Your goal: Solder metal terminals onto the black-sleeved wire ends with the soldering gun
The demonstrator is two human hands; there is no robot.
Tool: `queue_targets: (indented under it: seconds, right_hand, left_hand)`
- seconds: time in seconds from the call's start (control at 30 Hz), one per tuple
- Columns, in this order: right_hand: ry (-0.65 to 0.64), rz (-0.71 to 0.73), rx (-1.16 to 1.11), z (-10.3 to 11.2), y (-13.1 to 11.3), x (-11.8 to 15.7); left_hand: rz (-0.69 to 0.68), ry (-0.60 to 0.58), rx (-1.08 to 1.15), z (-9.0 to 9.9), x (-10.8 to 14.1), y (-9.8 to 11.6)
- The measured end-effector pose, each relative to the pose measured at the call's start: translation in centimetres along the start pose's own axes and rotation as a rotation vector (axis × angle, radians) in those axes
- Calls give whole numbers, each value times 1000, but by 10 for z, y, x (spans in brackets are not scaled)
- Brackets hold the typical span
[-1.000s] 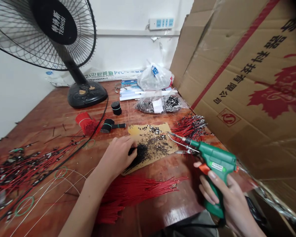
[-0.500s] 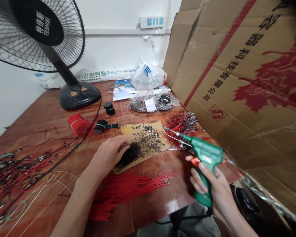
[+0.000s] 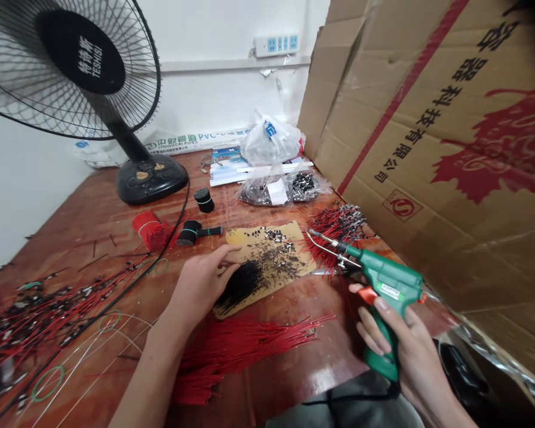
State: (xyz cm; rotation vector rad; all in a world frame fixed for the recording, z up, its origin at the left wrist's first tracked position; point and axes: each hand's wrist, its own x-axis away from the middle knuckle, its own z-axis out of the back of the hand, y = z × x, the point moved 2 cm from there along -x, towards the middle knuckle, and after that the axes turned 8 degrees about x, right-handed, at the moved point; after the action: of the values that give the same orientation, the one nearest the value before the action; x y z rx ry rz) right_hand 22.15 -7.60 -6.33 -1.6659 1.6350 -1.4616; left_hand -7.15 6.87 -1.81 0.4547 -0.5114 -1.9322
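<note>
My right hand (image 3: 408, 339) is wrapped round the handle of a green soldering gun (image 3: 390, 279) with an orange trigger. Its metal tip and thin curved guide tube point left, beside a bundle of red wires with metal-and-black ends (image 3: 339, 229). Over the left side of a tan board (image 3: 289, 229) is my left hand (image 3: 205, 279), with thumb and forefinger apart and nothing visible between them. Under those fingers lies a pile of short black wires (image 3: 243, 282). Small black and metal parts (image 3: 276, 236) are scattered on the board. Closer to me spreads a bundle of red wires (image 3: 249, 345).
A black fan (image 3: 149, 178) stands at the back left, its cord crossing the table. Bundled black wires (image 3: 204, 201), a red bundle (image 3: 147, 226) and finished-looking wires (image 3: 49, 321) lie left. Bags of parts (image 3: 267, 187) sit behind the board; a tall cardboard box (image 3: 405, 119) walls the right.
My left thumb and forefinger have spread apart and lifted slightly from the black wires. The whole view has shifted a little; the right hand keeps its grip on the soldering gun.
</note>
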Motion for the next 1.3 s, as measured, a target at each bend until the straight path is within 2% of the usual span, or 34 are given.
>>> queue_targets:
  seconds: [0.13, 0.37, 0.77, 0.93, 1.13, 1.3]
  right_hand:
    - [17, 46, -9, 1, 1, 0]
    - [16, 32, -11, 0, 4, -1]
    - [-24, 102, -22, 0, 2, 3]
    - [-24, 81, -27, -2, 1, 6]
    - [-9, -4, 7, 6, 9, 5]
    - [-1, -38, -2, 8, 10, 5]
  left_hand:
    - [-31, 26, 93, 2, -2, 2]
    - [-111, 65, 206, 7, -1, 11]
    - [-129, 78, 168, 6, 5, 20]
    - [-121, 55, 133, 0, 4, 29]
    - [-205, 41, 1, -14, 2, 49]
    - [-165, 0, -99, -26, -3, 64]
